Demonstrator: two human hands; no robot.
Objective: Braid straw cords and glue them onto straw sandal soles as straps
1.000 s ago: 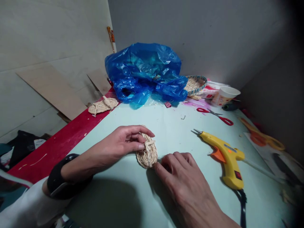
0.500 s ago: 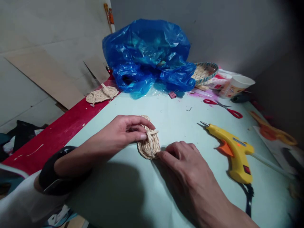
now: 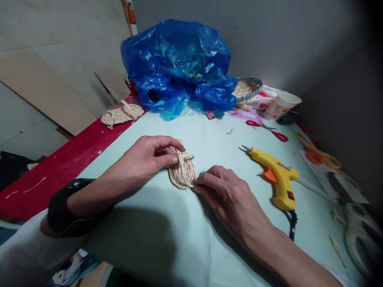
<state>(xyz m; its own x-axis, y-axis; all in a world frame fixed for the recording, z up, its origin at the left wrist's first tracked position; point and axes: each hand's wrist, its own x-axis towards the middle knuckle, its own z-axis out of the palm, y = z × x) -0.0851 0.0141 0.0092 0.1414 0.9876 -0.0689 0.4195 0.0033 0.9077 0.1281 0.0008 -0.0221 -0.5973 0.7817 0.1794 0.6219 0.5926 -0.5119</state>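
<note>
A small woven straw sandal [image 3: 183, 173] of coiled, braided pale fibre lies on the pale green table sheet, with a raised strip crossing its upper part. My left hand [image 3: 158, 153] pinches the sandal's far left side between thumb and fingers. At its near right edge, the closed fingertips of my right hand [image 3: 223, 189] grip the rim; the exact bit of fibre between them is hidden. A second straw sandal [image 3: 122, 114] rests on the red surface at the left. To the right of my right hand lies a yellow glue gun [image 3: 277, 173], its nozzle pointing away to the left.
A big blue plastic bag [image 3: 176, 63] stands at the back, beside a woven basket [image 3: 248, 88] and a paper cup [image 3: 283, 105]. Red-handled scissors [image 3: 267, 130] lie behind the glue gun. Large grey-handled scissors [image 3: 357, 227] and orange-handled scissors [image 3: 317, 153] are at the right.
The view has swung a little to the right, so everything sits farther left in it. Both hands keep their hold on the sandal; the right fingers have shifted slightly at its edge.
</note>
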